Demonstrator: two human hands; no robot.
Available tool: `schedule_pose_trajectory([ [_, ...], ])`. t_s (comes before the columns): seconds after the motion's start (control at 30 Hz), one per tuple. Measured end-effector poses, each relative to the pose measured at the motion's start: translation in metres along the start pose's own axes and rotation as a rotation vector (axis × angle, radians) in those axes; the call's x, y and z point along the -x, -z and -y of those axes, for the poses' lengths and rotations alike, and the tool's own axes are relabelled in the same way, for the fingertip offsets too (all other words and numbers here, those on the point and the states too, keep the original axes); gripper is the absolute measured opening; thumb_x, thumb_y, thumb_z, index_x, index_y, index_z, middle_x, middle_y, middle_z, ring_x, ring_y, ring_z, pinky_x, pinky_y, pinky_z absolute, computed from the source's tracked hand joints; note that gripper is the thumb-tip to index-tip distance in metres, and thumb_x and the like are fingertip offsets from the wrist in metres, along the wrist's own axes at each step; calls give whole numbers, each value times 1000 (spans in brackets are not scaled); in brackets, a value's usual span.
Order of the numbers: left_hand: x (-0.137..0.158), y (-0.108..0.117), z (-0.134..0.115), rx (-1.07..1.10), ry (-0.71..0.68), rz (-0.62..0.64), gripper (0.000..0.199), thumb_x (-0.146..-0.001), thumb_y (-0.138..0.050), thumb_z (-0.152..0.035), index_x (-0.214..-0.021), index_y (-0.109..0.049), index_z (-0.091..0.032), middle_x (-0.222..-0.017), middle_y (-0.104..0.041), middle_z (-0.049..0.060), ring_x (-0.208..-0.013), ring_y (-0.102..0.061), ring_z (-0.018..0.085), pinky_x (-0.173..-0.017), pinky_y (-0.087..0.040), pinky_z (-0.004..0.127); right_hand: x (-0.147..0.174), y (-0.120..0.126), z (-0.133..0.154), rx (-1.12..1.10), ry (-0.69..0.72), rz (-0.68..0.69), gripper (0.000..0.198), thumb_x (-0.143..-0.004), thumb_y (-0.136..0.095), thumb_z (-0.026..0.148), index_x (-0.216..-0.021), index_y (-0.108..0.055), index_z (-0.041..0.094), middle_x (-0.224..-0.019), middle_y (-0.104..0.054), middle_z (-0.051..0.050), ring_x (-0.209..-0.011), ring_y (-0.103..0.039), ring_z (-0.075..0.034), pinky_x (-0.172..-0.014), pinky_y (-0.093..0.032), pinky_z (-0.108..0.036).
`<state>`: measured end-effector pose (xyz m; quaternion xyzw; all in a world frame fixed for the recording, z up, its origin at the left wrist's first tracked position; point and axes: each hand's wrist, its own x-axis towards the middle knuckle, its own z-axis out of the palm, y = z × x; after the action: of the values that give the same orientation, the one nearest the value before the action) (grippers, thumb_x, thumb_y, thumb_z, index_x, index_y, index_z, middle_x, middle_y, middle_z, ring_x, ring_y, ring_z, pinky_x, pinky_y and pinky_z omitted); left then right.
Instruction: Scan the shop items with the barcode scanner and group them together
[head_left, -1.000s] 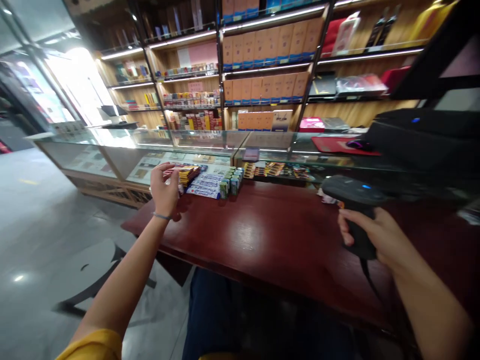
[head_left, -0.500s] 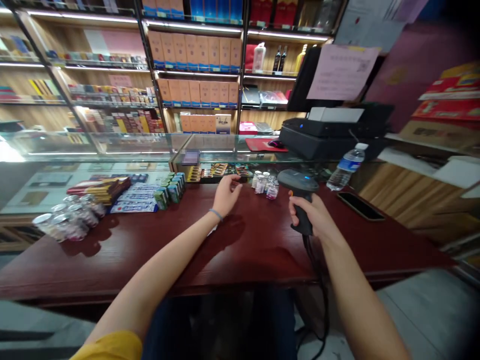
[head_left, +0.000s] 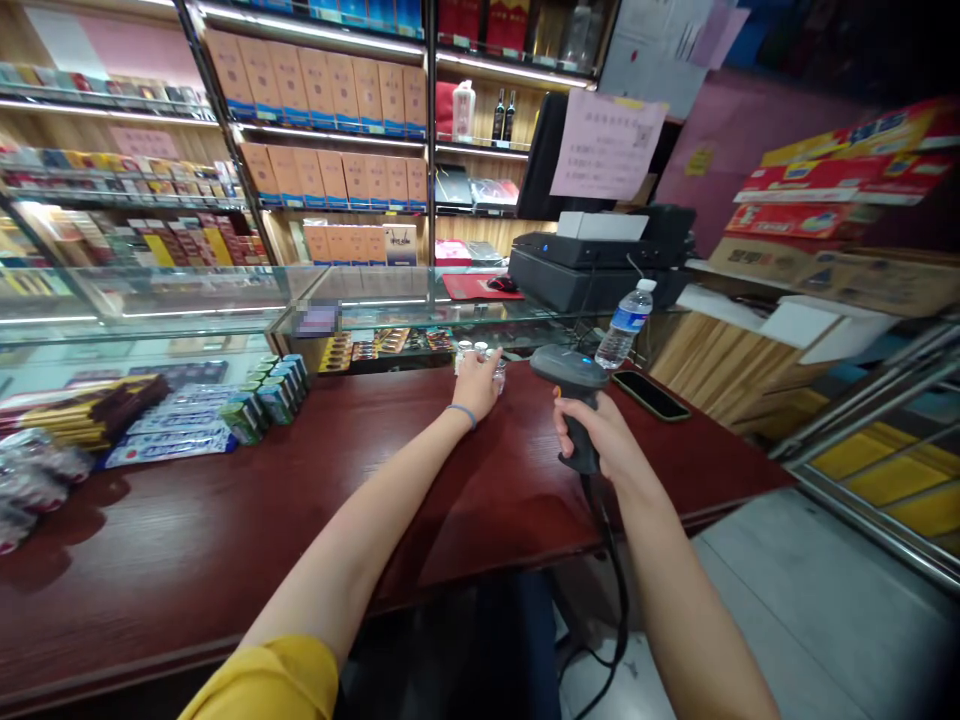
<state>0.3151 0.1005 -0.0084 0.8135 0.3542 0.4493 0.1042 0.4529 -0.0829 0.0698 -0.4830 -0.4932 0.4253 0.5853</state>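
By the spread fingers of the left hand [head_left: 476, 385], jars [head_left: 500, 375] are reached for, pinching seemingly needed; the scanner [head_left: 566, 366] is clasped by the right hand [head_left: 606, 432].

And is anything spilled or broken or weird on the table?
No, nothing stands out. The water bottle stands with its cap on, the phone lies flat, and the small green and blue packs stand grouped together. I see no spill or breakage, though the left hand partly hides the little jars.
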Motion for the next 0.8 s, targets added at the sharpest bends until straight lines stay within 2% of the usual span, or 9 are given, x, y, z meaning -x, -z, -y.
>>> schedule_pose_trajectory([
  [0.17, 3, 4, -5, -63, 3, -13, 35, -87, -64, -23, -122, -65, -21, -119, -50, 13, -113, -51, 27, -103, -44, 46, 1, -1, -1, -1, -2, 24, 21, -84, -68, 34, -94, -55, 21, -54, -57, 7, -35, -49, -11, -36, -40, -23],
  [0.43, 19, 44, 2, 28, -25, 171, 28, -90, -57, -17, -118, -59, -20, -112, -64, 11, -105, -61, 24, -96, -49, 38, 0, -19, 8, 17, -12, 24, 23, -81, -70, 35, -92, -56, 20, -52, -58, 6, -34, -50, -11, -34, -38, -22],
  [0.6, 39, 100, 15, 100, 54, 169, 29, -89, -62, -24, -117, -57, -21, -104, -68, 6, -91, -66, 20, -87, -53, 34, -1, -42, 16, 14, -4, 63, 23, -81, -71, 34, -92, -56, 20, -53, -58, 6, -34, -48, -10, -35, -38, -22],
  [0.8, 83, 183, 47, 294, 200, 56, 28, -87, -64, -32, -112, -57, -22, -102, -69, 3, -94, -69, 18, -86, -54, 31, -13, -82, 22, 40, 12, 179, 22, -81, -70, 36, -85, -55, 20, -52, -56, 5, -34, -48, -10, -34, -36, -22],
])
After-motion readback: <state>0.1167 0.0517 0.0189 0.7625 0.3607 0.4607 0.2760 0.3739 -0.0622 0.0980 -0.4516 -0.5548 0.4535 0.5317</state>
